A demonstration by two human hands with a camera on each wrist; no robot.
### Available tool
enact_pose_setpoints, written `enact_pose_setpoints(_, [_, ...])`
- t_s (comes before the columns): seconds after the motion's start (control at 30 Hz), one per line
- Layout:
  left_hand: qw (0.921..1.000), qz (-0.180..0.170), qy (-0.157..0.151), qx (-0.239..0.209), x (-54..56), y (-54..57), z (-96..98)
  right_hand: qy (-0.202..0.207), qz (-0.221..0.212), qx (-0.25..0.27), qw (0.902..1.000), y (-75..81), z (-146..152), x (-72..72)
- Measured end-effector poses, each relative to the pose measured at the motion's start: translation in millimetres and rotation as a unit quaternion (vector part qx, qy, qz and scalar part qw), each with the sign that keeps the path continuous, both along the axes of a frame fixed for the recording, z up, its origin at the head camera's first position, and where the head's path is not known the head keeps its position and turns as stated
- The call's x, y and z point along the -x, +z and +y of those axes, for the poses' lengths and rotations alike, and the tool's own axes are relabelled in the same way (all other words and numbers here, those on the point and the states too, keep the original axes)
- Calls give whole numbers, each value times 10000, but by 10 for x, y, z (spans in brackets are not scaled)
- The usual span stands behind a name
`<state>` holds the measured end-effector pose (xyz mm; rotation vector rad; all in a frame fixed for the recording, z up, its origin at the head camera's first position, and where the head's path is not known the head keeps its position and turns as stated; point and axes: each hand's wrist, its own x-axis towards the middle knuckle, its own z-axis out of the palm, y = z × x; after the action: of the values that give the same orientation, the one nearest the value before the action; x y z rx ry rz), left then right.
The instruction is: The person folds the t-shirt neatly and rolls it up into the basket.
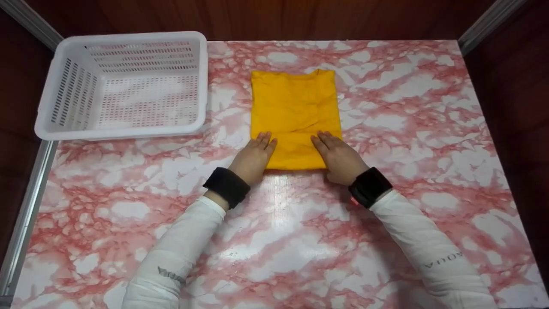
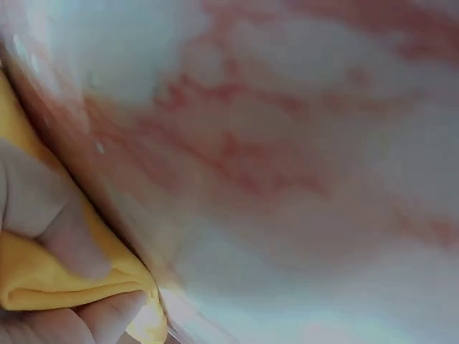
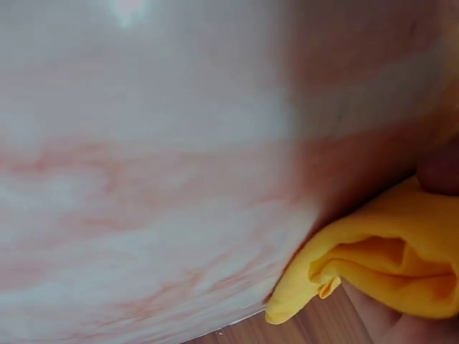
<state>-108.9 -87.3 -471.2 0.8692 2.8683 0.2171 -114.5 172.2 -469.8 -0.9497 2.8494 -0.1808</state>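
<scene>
A yellow cloth (image 1: 296,103), folded into a rectangle, lies on the marbled table with a crease across its lower part. My left hand (image 1: 254,159) holds its lower left corner, fingers on top. At the lower right corner my right hand (image 1: 343,161) grips in the same way. In the left wrist view, layers of the folded cloth (image 2: 64,287) sit between the digits. The right wrist view shows the open side of the fold (image 3: 423,222), with a digit on either side. Both thumbs are largely hidden in the head view.
A white plastic basket (image 1: 202,86) with slotted walls stands at the table's back left, with nothing in it. Dark wood panels (image 1: 274,19) border the back and sides. The pink and white table (image 1: 407,128) extends around the cloth.
</scene>
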Motion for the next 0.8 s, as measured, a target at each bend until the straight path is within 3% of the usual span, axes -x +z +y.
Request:
enact_pose_setpoints(0.17, [10000, 31, -94, -12, -32, 18, -10, -55, -197, 180, 9996, 25, 23, -38])
enact_pose_setpoints(0.37, [9995, -182, -256, 56, -110, 57, -13, 3, -277, 454, 9986, 41, 63, -117])
enact_pose_setpoints(0.63, [9962, -811, -315, -53, -241, 195, -23, 293, -350, 688, 9966, 149, 99, -256])
enact_pose_setpoints(0.8, [9907, -1305, -355, -172, -297, 286, -50, 211, -893, 644, 9937, 276, 93, -298])
